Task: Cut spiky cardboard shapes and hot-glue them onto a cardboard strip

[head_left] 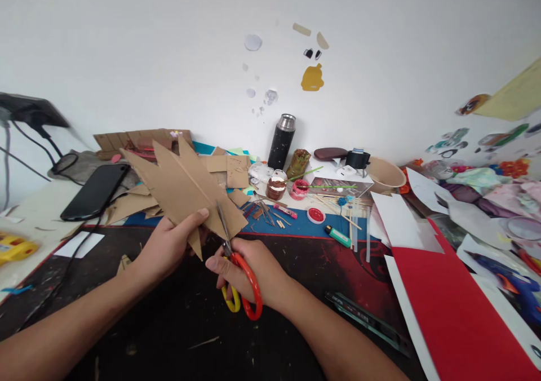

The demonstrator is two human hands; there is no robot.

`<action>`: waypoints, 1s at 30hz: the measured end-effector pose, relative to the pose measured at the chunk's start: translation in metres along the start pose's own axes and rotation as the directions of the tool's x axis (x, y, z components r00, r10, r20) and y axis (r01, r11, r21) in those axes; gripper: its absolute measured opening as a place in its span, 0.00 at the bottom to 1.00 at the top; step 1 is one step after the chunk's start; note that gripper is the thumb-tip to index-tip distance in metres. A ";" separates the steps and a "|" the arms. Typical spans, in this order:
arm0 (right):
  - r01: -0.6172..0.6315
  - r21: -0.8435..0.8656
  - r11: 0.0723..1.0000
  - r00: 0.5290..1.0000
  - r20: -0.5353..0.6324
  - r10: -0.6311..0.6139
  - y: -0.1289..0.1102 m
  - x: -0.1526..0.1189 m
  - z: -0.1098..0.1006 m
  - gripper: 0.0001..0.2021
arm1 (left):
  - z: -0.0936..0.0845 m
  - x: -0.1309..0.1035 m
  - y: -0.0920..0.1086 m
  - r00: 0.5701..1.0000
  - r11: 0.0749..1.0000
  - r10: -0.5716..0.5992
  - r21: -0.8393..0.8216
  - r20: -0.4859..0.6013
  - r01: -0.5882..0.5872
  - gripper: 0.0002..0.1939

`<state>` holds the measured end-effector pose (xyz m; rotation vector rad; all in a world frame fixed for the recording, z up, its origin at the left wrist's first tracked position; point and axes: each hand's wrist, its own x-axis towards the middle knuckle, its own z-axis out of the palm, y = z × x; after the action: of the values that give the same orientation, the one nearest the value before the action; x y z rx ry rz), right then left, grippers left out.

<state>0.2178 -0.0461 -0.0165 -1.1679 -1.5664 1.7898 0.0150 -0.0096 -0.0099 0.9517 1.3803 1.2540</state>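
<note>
My left hand (177, 237) is closed on a piece of brown cardboard (186, 184) cut with several pointed spikes, its thumb pressed on the front face. A pair of scissors (246, 282) with one red and one yellow handle is in my right hand (253, 262), fingers wrapped about the handles. The blades point up and away from me, with one blade lying across the front of the cardboard near its right end. Whether the other blade is behind the sheet is hidden. The cardboard is held tilted above the dark mat (203, 336).
Behind the cardboard stand a black thermos (282, 144), an open brown paint jar (276, 185) and a red paint jar (300, 189). A black phone (95, 192) lies left. On the right are a utility knife (367, 322), red paper (469, 313) and a glue gun (507, 279).
</note>
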 end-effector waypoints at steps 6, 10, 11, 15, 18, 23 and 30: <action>0.014 -0.025 1.000 1.000 -0.019 -0.014 -0.001 -0.001 0.002 0.27 | 0.002 -0.003 0.008 0.996 0.997 -0.074 -0.011 0.044 0.074 0.22; 0.036 -0.079 0.996 0.997 -0.061 -0.041 -0.001 -0.002 0.004 0.24 | 0.003 -0.005 0.009 0.996 0.997 -0.074 0.010 0.056 0.073 0.23; 0.033 -0.110 0.993 0.996 -0.081 -0.042 -0.002 -0.002 0.005 0.23 | 0.002 -0.004 0.008 0.996 0.998 -0.064 0.013 0.059 0.063 0.24; 0.024 -0.205 0.978 0.991 -0.124 -0.050 -0.009 -0.005 0.005 0.23 | 0.000 -0.003 0.002 0.997 0.999 -0.040 0.023 0.071 0.038 0.25; 0.025 -0.240 0.971 0.989 -0.138 -0.059 -0.012 -0.006 0.005 0.23 | 0.001 -0.003 0.001 0.996 0.999 -0.043 -0.007 0.072 0.044 0.25; 0.008 -0.261 0.965 0.988 -0.146 -0.048 -0.009 -0.005 0.005 0.22 | 0.006 -0.005 0.004 0.997 0.999 -0.039 -0.035 0.063 0.041 0.24; 0.004 -0.308 0.951 0.984 -0.166 -0.058 -0.006 -0.003 0.005 0.22 | 0.005 -0.005 -0.001 0.996 0.999 -0.017 -0.041 0.089 0.020 0.27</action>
<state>0.2147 -0.0499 -0.0100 -1.3904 -1.7887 1.4132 0.0207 -0.0134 -0.0102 0.9529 1.2866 1.2077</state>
